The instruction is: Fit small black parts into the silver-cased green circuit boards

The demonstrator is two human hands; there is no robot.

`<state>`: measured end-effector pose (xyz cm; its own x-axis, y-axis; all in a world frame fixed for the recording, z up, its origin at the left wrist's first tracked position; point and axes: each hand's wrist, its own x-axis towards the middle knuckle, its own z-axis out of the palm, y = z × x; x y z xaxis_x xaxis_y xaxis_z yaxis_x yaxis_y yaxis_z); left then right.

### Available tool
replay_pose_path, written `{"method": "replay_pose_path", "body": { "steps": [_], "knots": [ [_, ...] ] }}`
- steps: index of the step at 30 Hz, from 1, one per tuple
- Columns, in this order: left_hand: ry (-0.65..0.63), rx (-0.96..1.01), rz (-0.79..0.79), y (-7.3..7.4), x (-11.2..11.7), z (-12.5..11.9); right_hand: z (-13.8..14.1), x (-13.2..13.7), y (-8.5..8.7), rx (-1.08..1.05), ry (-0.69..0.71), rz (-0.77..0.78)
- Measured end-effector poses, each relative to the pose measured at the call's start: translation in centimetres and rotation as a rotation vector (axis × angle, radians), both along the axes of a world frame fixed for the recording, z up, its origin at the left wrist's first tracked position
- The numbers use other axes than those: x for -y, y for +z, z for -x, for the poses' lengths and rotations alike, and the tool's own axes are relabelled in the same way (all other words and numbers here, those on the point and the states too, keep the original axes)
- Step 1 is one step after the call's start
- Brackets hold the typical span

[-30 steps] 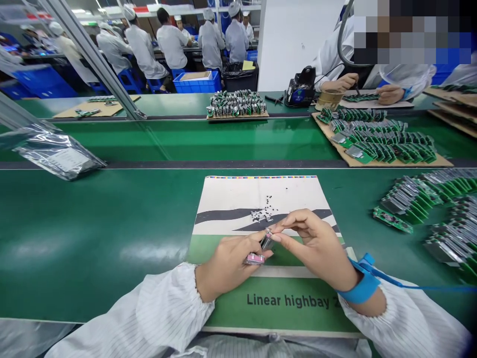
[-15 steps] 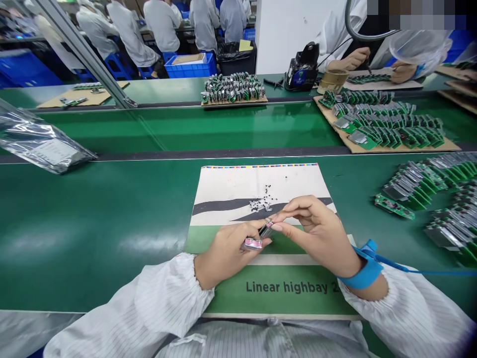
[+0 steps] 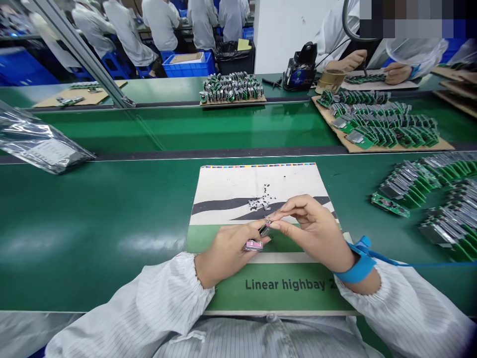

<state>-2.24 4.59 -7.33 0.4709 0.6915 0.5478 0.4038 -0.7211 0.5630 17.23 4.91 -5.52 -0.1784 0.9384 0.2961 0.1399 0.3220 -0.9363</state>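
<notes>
In the head view my left hand (image 3: pixel 233 248) is closed around a small silver electronic module with a pink patch (image 3: pixel 254 245), its narrow end pointing up and away from me. My right hand (image 3: pixel 313 231) pinches with thumb and index finger at the far end of that module; whatever lies between these fingertips is too small to make out. Just beyond the fingers, a loose pile of tiny black and silver parts (image 3: pixel 261 203) lies on a printed cardboard sheet (image 3: pixel 219 293). A blue strap (image 3: pixel 357 268) with a cord circles my right wrist.
Rows of green circuit boards with silver housings (image 3: pixel 406 186) stand at the right. Farther off, more boards fill a cardboard piece (image 3: pixel 348 144) and a small tray (image 3: pixel 231 88). A silver bag (image 3: pixel 48 144) lies left. Opposite, a co-worker's hands (image 3: pixel 350 60) handle boards.
My hands keep nearly the same pose around the module, with only slight finger movement. The whole view has shifted a little.
</notes>
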Motion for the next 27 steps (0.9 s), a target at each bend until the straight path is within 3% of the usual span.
{"method": "replay_pose_path", "body": {
  "steps": [20, 24, 27],
  "knots": [
    [0.004, 0.062, 0.075, 0.4, -0.1, -0.1, 0.1, -0.1, 0.2, -0.034, 0.019, 0.078],
    [0.027, 0.115, 0.104, 0.4, -0.1, 0.0, 0.0, -0.5, 0.1, -0.109, 0.095, 0.047],
    [0.046, 0.144, 0.125, 0.3, -0.1, 0.0, -0.2, -0.9, -0.2, 0.017, 0.151, 0.021]
  ]
}}
